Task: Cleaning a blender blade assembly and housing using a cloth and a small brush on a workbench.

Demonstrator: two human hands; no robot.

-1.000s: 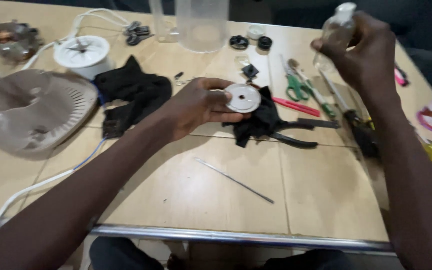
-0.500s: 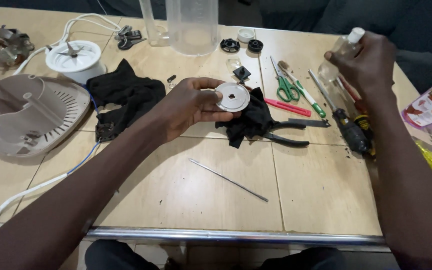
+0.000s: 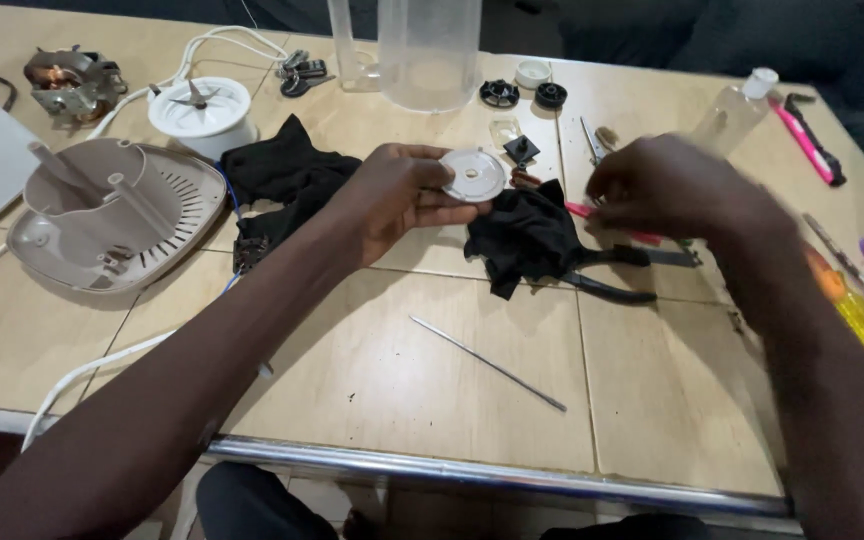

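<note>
Two hands work over the table [image 3: 372,400] in the head view. My left hand [image 3: 392,200] pinches a white disc [image 3: 473,175] by its rim, face up, held above the black cloth [image 3: 527,240]. My right hand [image 3: 667,190] hovers at three o'clock from the disc, blurred, fingers curled; whether they grip anything I cannot tell. Black pliers [image 3: 612,272] lie just under it, their long axis running nine to three.

Soft even light — slight motion blur.
</note>
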